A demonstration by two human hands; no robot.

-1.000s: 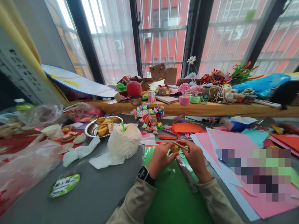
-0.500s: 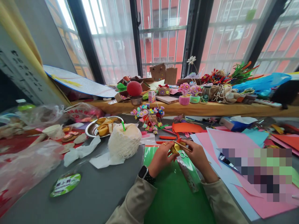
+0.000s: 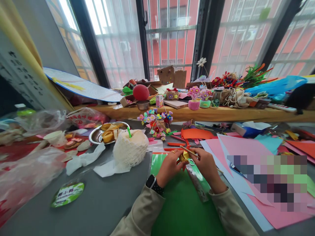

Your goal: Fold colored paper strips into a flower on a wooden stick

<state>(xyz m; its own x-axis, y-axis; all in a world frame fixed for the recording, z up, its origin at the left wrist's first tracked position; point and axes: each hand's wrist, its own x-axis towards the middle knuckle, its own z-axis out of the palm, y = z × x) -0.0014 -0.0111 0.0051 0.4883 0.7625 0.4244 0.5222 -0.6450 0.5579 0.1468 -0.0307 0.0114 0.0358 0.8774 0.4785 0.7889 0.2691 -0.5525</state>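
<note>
My left hand (image 3: 169, 168), with a watch at its wrist, pinches a small gold-yellow folded piece (image 3: 184, 156), apparently paper, with red-orange bits beside it. In my right hand (image 3: 207, 166) is a thin wooden stick (image 3: 187, 150) that lies slantwise across the top of the yellow piece. The fingers partly hide both things. Below them a green folder or mat (image 3: 187, 213) lies flat on the table. Scissors handles (image 3: 191, 162) show just under the right fingers, and a clear ruler (image 3: 198, 186) lies beneath the hands.
Left of my hands stands a peeled coconut (image 3: 131, 150) in netting with a green straw, by a metal bowl (image 3: 92, 136) of peels. Pink paper sheets (image 3: 246, 147) cover the right side. Pipe-cleaner flowers (image 3: 155, 121) stand ahead, below a cluttered windowsill (image 3: 118, 113).
My right fingers and the stick have shifted slightly to the left over the yellow piece. The whole view has moved a little; both hands keep their hold.
</note>
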